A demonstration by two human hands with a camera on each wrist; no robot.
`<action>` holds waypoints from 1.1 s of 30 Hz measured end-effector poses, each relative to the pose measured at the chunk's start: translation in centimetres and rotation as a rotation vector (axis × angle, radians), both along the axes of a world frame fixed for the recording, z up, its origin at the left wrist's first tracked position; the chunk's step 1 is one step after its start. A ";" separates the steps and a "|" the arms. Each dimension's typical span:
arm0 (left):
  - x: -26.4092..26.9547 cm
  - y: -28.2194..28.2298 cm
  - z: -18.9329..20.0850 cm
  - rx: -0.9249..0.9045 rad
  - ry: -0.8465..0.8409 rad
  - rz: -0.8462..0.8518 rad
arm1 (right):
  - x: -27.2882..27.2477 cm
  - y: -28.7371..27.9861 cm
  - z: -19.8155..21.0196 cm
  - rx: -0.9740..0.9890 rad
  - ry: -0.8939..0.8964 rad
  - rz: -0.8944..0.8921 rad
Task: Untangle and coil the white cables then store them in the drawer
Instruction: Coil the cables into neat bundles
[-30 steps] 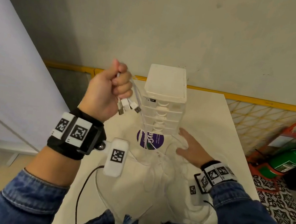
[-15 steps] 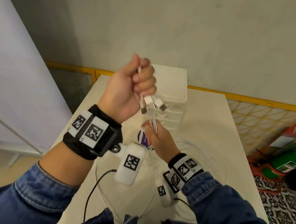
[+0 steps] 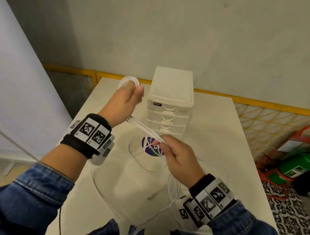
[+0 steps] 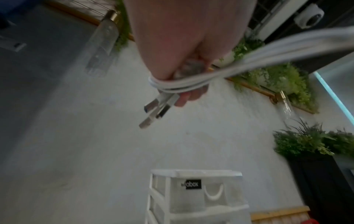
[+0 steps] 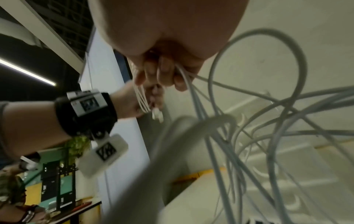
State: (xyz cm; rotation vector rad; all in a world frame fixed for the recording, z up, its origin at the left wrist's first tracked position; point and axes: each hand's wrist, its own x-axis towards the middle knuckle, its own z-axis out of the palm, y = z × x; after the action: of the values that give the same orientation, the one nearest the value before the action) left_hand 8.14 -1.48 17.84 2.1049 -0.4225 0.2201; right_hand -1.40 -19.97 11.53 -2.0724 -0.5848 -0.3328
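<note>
Several white cables [image 3: 144, 129] run as one taut bundle between my two hands above the table. My left hand [image 3: 124, 102] is raised left of the white drawer unit [image 3: 169, 101] and grips the cable ends; a turn of the cables [image 4: 178, 86] lies round its fingers, and metal USB plugs [image 4: 156, 109] stick out below. My right hand [image 3: 176, 155] pinches the bundle in front of the drawer unit's base. From its fingers [image 5: 164, 74] the cables [image 5: 249, 121] hang in loose crossing loops down to the table [image 3: 218, 131]. All the drawers look closed.
A round purple sticker [image 3: 150, 147] lies on the table under the cables. A green fire extinguisher [image 3: 297, 167] in a red stand is on the floor to the right. A yellow rail [image 3: 272, 105] runs behind the table, and a white panel [image 3: 6, 95] stands at the left.
My left hand has turned over and moved out towards the drawer unit, wrapping a turn of the cables round its fingers. My right hand drew back towards me, pulling the bundle taut.
</note>
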 end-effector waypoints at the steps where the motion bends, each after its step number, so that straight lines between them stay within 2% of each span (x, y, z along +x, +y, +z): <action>1: -0.2 -0.1 -0.4 0.040 0.088 -0.053 | 0.1 0.0 0.8 0.017 -0.040 -0.013; 5: -1.8 -1.0 -1.7 -0.059 0.421 -0.341 | 1.9 -0.6 2.9 0.063 -0.175 -0.111; 9: -3.5 -2.1 -1.9 -0.454 0.709 -0.654 | 4.5 -2.1 3.1 0.077 -0.172 -0.219; 11: -3.9 -2.8 -1.7 -0.652 0.811 -0.710 | 5.6 -2.6 2.8 0.057 -0.140 -0.244; 17: -3.8 -3.6 1.0 -1.166 0.833 -0.774 | 5.3 -1.4 -1.0 -0.169 0.134 -0.157; 23: -3.0 -2.8 3.8 -1.538 0.786 -0.937 | 4.4 -2.0 -6.1 -0.218 0.415 -0.142; 25: -2.5 -2.4 4.3 -1.631 0.753 -0.923 | 4.0 -2.2 -6.7 -0.196 0.487 -0.124; 27: -2.1 -2.2 4.4 -1.672 0.657 -0.816 | 3.8 -2.1 -6.5 -0.201 0.505 -0.093; 31: -0.9 -2.2 4.8 -1.622 0.386 -0.507 | 3.2 -1.1 -5.4 -0.287 0.444 0.001; 33: -0.1 -2.0 4.5 -1.509 0.254 -0.337 | 2.7 -0.6 -4.6 -0.378 0.400 0.055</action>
State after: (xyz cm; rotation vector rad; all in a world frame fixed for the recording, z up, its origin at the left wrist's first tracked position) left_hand 8.07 -3.44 22.37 0.5540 -0.2795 0.0223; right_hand 1.32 -20.54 6.95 -2.3900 -0.4836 0.2431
